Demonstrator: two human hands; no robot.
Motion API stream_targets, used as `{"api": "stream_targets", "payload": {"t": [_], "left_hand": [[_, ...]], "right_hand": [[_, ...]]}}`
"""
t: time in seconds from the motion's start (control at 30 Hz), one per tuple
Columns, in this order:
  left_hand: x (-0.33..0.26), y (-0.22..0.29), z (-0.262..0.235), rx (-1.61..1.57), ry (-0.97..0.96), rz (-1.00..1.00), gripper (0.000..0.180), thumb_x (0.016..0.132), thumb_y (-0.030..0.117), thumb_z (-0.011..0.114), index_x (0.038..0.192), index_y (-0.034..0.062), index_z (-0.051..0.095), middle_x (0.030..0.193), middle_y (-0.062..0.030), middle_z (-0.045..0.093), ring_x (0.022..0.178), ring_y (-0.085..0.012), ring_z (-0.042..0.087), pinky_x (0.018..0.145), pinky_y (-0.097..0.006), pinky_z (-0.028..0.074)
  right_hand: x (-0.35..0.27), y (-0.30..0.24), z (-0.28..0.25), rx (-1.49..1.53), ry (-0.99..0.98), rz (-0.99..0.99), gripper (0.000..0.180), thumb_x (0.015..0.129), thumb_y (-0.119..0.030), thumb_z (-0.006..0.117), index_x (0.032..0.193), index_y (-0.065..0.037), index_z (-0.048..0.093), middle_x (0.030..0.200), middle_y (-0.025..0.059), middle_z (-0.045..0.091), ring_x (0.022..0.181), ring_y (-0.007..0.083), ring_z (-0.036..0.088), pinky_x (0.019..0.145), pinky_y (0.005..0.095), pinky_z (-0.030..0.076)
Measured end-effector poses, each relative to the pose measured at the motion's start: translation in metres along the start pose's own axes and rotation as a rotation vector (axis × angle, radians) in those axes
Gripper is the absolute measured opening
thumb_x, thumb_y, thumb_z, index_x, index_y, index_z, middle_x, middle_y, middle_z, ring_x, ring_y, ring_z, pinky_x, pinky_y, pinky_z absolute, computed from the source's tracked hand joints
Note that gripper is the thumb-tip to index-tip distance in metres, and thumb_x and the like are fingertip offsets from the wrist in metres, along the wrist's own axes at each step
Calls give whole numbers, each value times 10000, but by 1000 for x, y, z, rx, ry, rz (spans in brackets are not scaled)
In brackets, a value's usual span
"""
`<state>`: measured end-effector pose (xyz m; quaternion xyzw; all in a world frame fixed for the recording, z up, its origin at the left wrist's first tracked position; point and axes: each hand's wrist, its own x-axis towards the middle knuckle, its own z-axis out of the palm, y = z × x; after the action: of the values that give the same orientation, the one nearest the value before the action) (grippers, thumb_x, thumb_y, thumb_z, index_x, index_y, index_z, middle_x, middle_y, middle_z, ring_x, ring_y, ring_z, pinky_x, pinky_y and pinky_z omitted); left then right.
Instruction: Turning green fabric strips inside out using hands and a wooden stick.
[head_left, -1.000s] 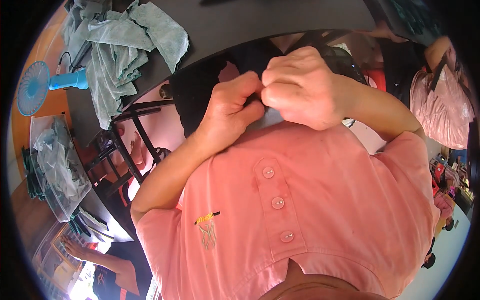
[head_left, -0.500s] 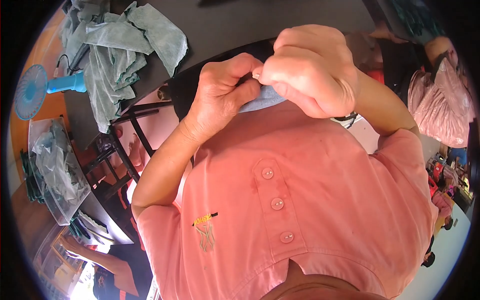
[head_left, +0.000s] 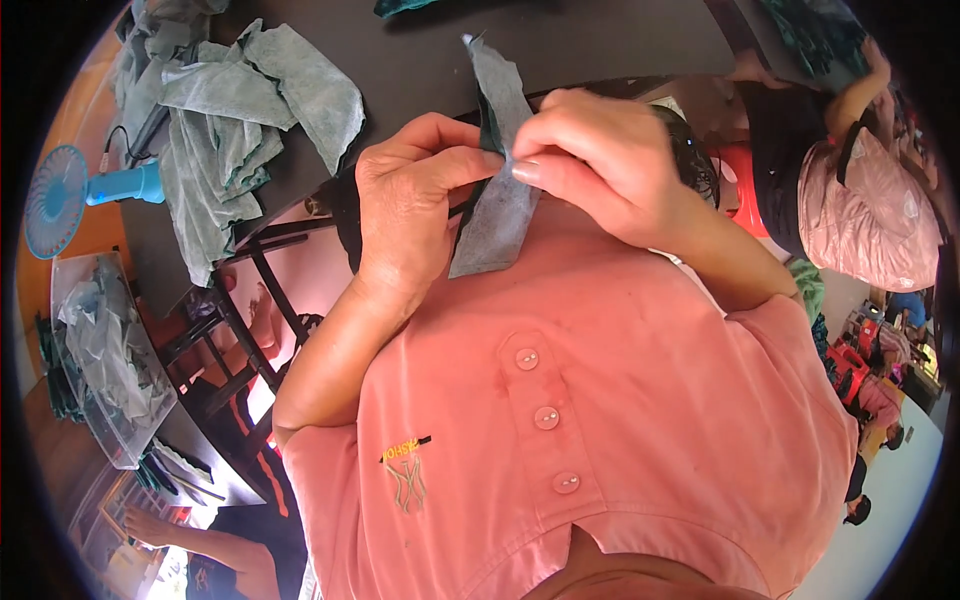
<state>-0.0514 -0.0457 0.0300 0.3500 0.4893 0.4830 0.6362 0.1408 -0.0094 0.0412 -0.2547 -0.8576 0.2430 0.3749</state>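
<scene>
A narrow grey-blue piece of cloth [head_left: 495, 228] hangs in front of my chest, with its far end standing up toward the dark table. My left hand [head_left: 412, 200] pinches its left edge near the middle between thumb and forefinger. From the other side, my right hand [head_left: 605, 165] grips the same spot with thumb and fingertips. The two pinches sit almost touching, and the cloth is gathered slightly there. A darker green underside shows along its left edge.
Loose grey-green cloth pieces [head_left: 225, 120] lie heaped on the dark table [head_left: 420, 75] to the left. Beside them is a blue fan [head_left: 60, 200]. A clear bin [head_left: 110, 350] holds more cloth. Other people work at lower left and at right, near a pink plastic bag [head_left: 870, 215].
My hands have turned and lowered a little, from closed fists to fingertip pinches. More of the cloth now shows, both above and below them.
</scene>
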Motion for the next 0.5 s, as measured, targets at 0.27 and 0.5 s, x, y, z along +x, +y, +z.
{"api": "stream_targets", "payload": {"t": [0.27, 0.5], "left_hand": [[-6, 1, -2, 162, 66, 47, 103, 818, 44, 632, 838, -47, 676, 733, -31, 632, 630, -79, 559, 590, -215, 440], [-17, -1, 1, 305, 94, 255, 93, 857, 6, 578, 899, -44, 644, 729, -32, 619, 642, -75, 558, 598, -217, 455]], "right_hand": [[-6, 5, 25, 497, -19, 502, 153, 814, -87, 674, 824, 36, 584, 667, 109, 597, 606, 158, 559, 563, 299, 434], [12, 2, 29, 363, -37, 540, 163, 728, -98, 628, 689, 47, 565, 545, 120, 513, 493, 144, 438, 487, 320, 379]]}}
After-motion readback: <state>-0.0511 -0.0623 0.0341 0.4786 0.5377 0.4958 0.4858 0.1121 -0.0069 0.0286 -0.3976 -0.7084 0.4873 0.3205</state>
